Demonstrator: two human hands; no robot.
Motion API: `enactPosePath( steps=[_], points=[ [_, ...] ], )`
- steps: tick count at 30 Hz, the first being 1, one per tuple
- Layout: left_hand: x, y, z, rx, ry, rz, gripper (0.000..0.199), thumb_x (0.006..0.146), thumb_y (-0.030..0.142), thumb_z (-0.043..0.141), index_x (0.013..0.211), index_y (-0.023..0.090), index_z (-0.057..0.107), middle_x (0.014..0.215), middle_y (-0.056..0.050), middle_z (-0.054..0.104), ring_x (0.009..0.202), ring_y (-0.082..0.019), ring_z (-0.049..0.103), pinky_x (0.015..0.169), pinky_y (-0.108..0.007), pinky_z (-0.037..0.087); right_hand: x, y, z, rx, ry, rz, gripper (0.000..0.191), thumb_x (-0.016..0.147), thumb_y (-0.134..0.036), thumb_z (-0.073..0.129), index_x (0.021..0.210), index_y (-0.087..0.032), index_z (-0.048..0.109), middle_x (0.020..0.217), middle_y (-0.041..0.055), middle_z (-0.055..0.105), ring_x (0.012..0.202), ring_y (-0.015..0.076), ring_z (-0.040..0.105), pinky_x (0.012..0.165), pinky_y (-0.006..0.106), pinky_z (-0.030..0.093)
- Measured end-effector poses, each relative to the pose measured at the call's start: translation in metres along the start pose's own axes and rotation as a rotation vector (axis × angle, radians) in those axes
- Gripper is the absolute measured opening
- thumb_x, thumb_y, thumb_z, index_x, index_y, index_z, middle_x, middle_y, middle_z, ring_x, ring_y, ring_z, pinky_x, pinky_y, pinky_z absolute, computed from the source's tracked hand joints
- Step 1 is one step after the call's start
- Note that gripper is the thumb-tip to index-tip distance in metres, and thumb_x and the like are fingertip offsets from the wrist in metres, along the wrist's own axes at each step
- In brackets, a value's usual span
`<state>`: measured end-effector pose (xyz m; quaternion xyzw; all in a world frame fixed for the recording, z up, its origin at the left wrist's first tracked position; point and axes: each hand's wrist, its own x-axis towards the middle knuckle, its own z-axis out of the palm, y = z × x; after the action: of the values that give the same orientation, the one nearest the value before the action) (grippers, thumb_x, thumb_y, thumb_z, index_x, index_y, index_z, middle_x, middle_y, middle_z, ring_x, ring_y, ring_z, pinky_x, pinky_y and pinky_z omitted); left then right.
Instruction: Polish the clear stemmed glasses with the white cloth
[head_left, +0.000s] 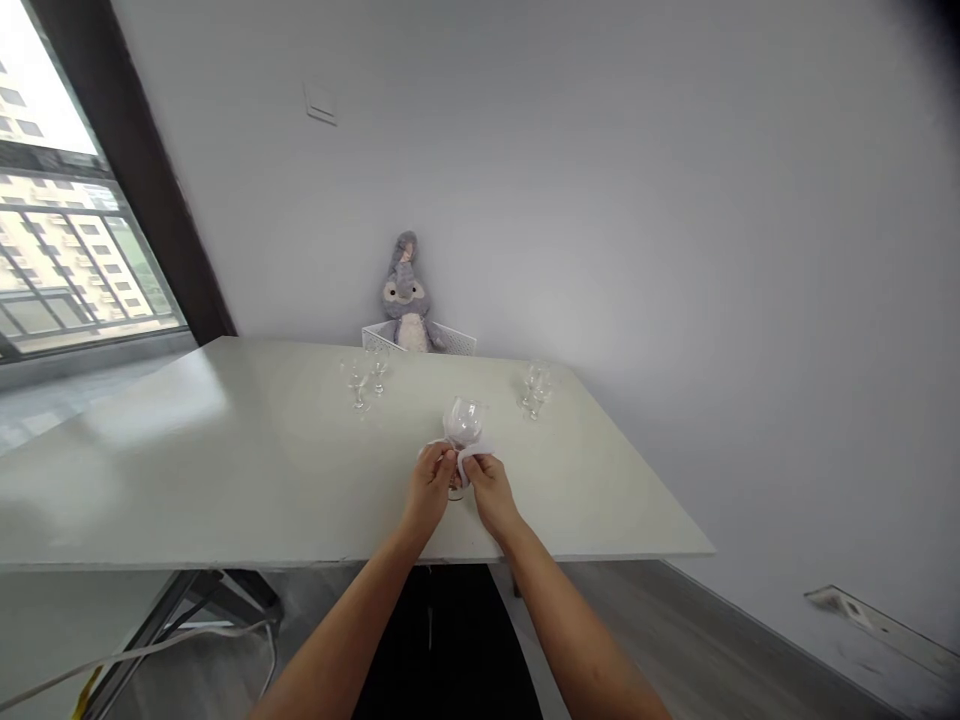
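Observation:
A clear stemmed glass (466, 420) stands upright near the front middle of the table, its bowl above my hands and its foot below them. Around its stem runs a soft white ribbon (480, 451), a loop of it curving out on the right. My left hand (431, 484) pinches the ribbon at the left of the stem, fingertips together. At the right of the stem, my right hand (490, 489) is closed on the ribbon's other side. The fingers hide most of the stem, and I cannot tell whether the ribbon is knotted.
Small stemmed glasses (358, 385) stand at the back left of the white table (262, 470), and more small glasses (535, 388) at the back right. Behind the table's far edge, a grey plush toy (406, 290) sits in a white basket (459, 342) against the wall.

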<state>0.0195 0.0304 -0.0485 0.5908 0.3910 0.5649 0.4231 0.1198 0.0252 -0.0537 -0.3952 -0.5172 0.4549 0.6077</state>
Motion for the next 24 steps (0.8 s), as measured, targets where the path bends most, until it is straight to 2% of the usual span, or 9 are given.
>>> enactPosePath(
  steps=[2,5,8,11,14,16,18,21,24],
  points=[
    [0.003,-0.005,0.001,0.142,0.109,0.067,0.021,0.08,0.034,0.044,0.069,0.018,0.052,0.072,-0.001,0.047,0.068,-0.013,0.047,0.062,-0.025,0.042,-0.001,0.007,0.005,0.059,-0.011,0.02,0.03,0.078,-0.042,0.049,0.063,-0.016,0.054,0.058,-0.0014,0.049,0.057,0.0105,0.044,0.058,0.023,0.037],
    [0.005,-0.01,0.003,0.404,0.275,0.149,0.014,0.078,0.029,0.048,0.071,0.019,0.056,0.084,-0.004,0.047,0.083,-0.017,0.047,0.076,-0.034,0.042,-0.003,0.014,0.014,0.17,0.046,0.093,0.032,0.076,-0.047,0.05,0.07,-0.016,0.056,0.063,0.0,0.053,0.057,0.0106,0.044,0.054,0.023,0.037],
    [0.008,-0.008,0.0,0.528,0.332,0.203,0.013,0.078,0.03,0.049,0.078,0.019,0.057,0.1,-0.007,0.049,0.099,-0.022,0.045,0.091,-0.043,0.033,-0.001,0.012,0.018,0.192,0.059,0.141,0.032,0.073,-0.046,0.054,0.071,-0.015,0.057,0.062,-0.0001,0.053,0.057,0.0106,0.044,0.052,0.022,0.035],
    [0.015,0.0,-0.007,0.294,0.199,0.148,0.024,0.08,0.036,0.047,0.097,0.02,0.051,0.109,-0.009,0.053,0.106,-0.022,0.047,0.094,-0.043,0.032,0.004,0.003,0.014,0.165,-0.055,0.156,0.028,0.071,-0.041,0.056,0.073,-0.014,0.059,0.061,-0.0006,0.054,0.059,0.0112,0.045,0.057,0.023,0.036],
    [0.024,0.008,-0.016,-0.091,-0.044,-0.114,0.048,0.071,0.04,0.059,0.11,0.018,0.041,0.102,-0.012,0.061,0.095,-0.022,0.057,0.084,-0.04,0.042,0.01,-0.005,0.002,0.058,-0.267,0.207,0.024,0.072,-0.036,0.055,0.072,-0.013,0.058,0.06,-0.0013,0.053,0.059,0.0113,0.046,0.059,0.024,0.036],
    [0.026,0.013,-0.018,-0.227,-0.107,-0.253,0.058,0.062,0.038,0.069,0.109,0.017,0.04,0.094,-0.011,0.064,0.086,-0.021,0.06,0.078,-0.037,0.045,0.011,-0.008,-0.005,-0.119,-0.354,0.193,0.019,0.073,-0.032,0.053,0.075,-0.013,0.058,0.063,-0.001,0.053,0.06,0.0118,0.047,0.06,0.025,0.036],
    [0.025,0.018,-0.016,-0.26,-0.049,-0.275,0.063,0.055,0.032,0.074,0.106,0.018,0.04,0.092,-0.009,0.064,0.084,-0.02,0.061,0.076,-0.036,0.046,0.01,-0.008,-0.009,-0.42,-0.288,0.09,0.015,0.075,-0.026,0.05,0.081,-0.014,0.057,0.069,0.0009,0.055,0.065,0.0139,0.048,0.063,0.027,0.037],
    [0.017,0.025,-0.003,-0.317,0.132,-0.199,0.063,0.056,0.028,0.074,0.108,0.02,0.038,0.095,-0.007,0.062,0.089,-0.019,0.06,0.078,-0.035,0.047,0.004,-0.005,-0.006,-0.914,-0.031,-0.185,0.015,0.077,-0.018,0.044,0.085,-0.014,0.057,0.081,0.0071,0.058,0.08,0.0197,0.048,0.073,0.035,0.037],
    [0.009,0.032,0.009,-0.398,0.216,-0.12,0.065,0.062,0.027,0.07,0.115,0.023,0.033,0.099,-0.006,0.059,0.095,-0.018,0.059,0.082,-0.035,0.046,-0.003,-0.003,-0.001,-1.058,0.111,-0.355,0.019,0.078,-0.015,0.041,0.089,-0.015,0.057,0.089,0.0104,0.058,0.089,0.0227,0.045,0.079,0.039,0.035]
  ],
)
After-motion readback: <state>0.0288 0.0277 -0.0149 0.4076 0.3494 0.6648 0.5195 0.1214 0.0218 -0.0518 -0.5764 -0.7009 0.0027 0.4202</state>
